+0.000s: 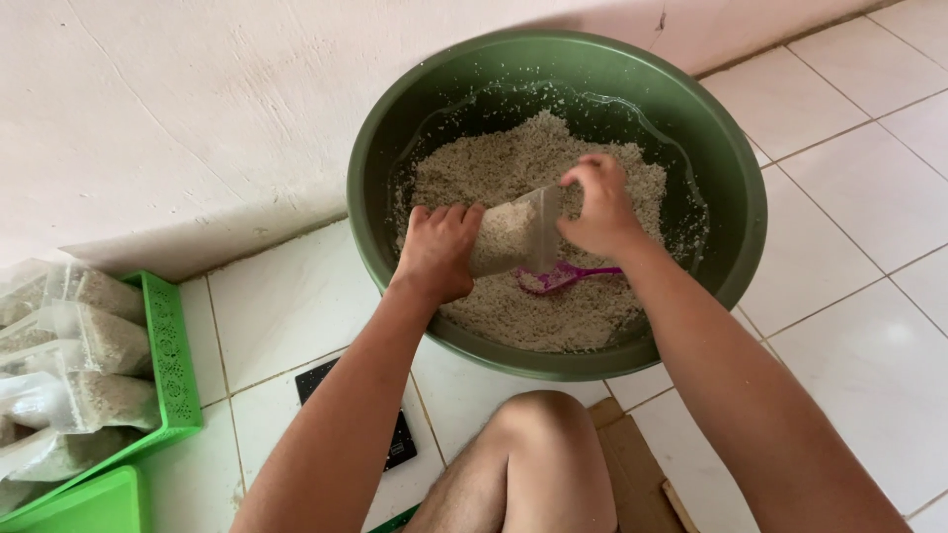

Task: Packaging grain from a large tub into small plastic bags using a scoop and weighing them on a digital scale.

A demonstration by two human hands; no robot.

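A big green basin [731, 188] stands on the tiled floor against the wall, holding a heap of pale grain [513, 158]. Over it my left hand [437, 249] grips a small clear plastic bag [512, 235] partly filled with the grain, tilted on its side. My right hand [602, 209] pinches the bag's open mouth at its right end. A purple plastic scoop [565, 277] lies on the grain just below the bag.
A green plastic basket [170, 355] at the left edge holds several filled clear bags [79, 341]. A flat black object [321, 377] lies on the tiles by my left forearm. My bare knee [538, 424] and a piece of cardboard [637, 464] are below the basin.
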